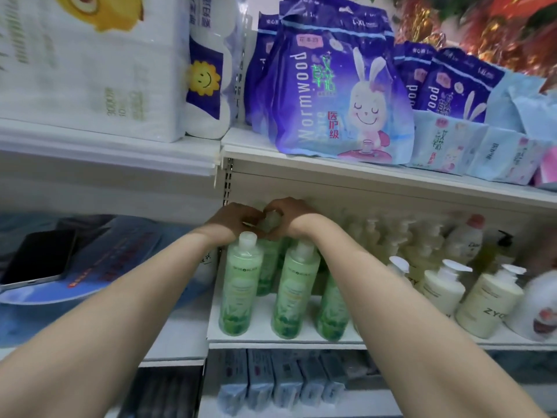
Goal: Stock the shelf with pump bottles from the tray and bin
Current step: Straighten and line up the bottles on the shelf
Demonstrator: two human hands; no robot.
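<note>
Lower shelf: a row of pale blue, soft-wrapped rectangular packs (280,384) standing on edge, blurred.
Forearms: two bare forearms reach forward from the bottom corners and converge at the middle shelf (286,336), a flat white board with a thin front lip.
Green bottles, front row: three tall, slim, translucent green plastic bottles (239,285) stand upright near the shelf's front edge, each with a white cylindrical cap and a leaf-patterned lower label.
Cream pump bottles: to the right on the same shelf, squat, round-shouldered cream pump bottles (443,289) with white pump heads stand in rows running back; the nearest reads "ZY".
Left hand (233,220): fingers curled round the top of a green bottle in the back row (268,251), behind the front row.
Right hand (289,214): fingers curled round the same bottle top from the other side, fingertips meeting the left hand's.
Left bay: a dark, flat, rectangular phone-like device (37,256) lies on glossy blue packaging.
Upper shelf: glossy purple pouches (334,95) printed with a rabbit and "Wormwood", flanked by pale blue soft packs (470,147) and white plastic-wrapped tissue bundles (90,64).
</note>
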